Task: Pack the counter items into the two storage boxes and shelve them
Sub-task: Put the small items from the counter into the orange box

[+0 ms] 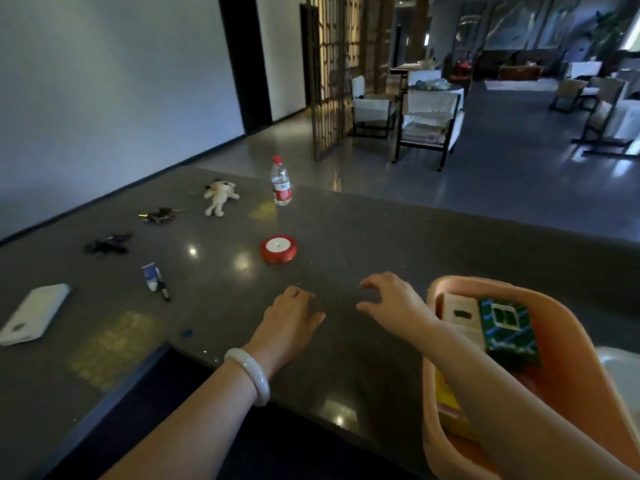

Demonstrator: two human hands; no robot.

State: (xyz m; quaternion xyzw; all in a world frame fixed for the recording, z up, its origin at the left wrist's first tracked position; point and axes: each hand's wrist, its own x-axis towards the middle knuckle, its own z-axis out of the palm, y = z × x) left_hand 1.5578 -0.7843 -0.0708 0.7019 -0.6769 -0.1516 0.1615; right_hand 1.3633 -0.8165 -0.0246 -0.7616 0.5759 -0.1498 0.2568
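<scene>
An orange storage box (568, 327) sits at the right of the dark counter (381, 237) and holds a green box (507, 329), a white box (459, 315) and something yellow (446, 400). A pale second box (620, 358) peeks out behind it. My left hand (291, 320) hovers low over the counter, fingers loosely curled, holding nothing. My right hand (391, 299) hangs beside the orange box with bent fingers, empty. Ahead lie a red ribbon spool (278, 249), a water bottle (281, 183), a plush toy (220, 195), a small tube (152, 277) and a white case (33, 315).
Two dark tangled clusters of small items (161, 214) (107, 244) lie at the left of the counter, near the wall. A pen (164, 292) lies beside the tube. Beyond the counter's far edge are chairs (429, 112) and a folding screen (329, 74).
</scene>
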